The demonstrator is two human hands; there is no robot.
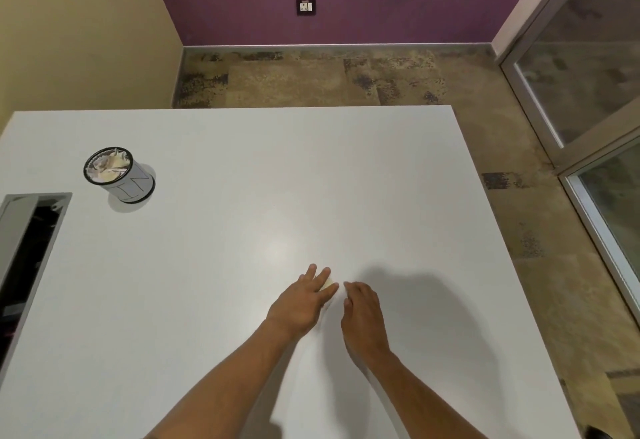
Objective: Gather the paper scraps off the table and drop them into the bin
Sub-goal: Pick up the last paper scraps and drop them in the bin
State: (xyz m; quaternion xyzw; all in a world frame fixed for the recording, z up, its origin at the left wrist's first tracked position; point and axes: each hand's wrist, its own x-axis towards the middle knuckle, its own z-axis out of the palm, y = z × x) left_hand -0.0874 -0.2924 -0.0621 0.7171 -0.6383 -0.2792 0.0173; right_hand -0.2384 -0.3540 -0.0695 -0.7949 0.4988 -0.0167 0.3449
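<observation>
Both of my hands are low on the white table (242, 179), near its middle front. My left hand (304, 300) lies with straight fingers spread over a pale yellow paper scrap (328, 283), of which only a small part shows between the fingers. My right hand (362, 310) is just to the right, its fingers bent down with the tips at the scrap's edge; whether they pinch it is hidden. The small round grey bin (136, 184) stands at the table's far left, filled with crumpled paper scraps (108, 166).
A dark rectangular cable opening (24, 258) is cut into the table at the left edge. Beyond the table's far edge lies speckled floor (329, 78), with a purple wall behind and a glass door (588, 92) to the right.
</observation>
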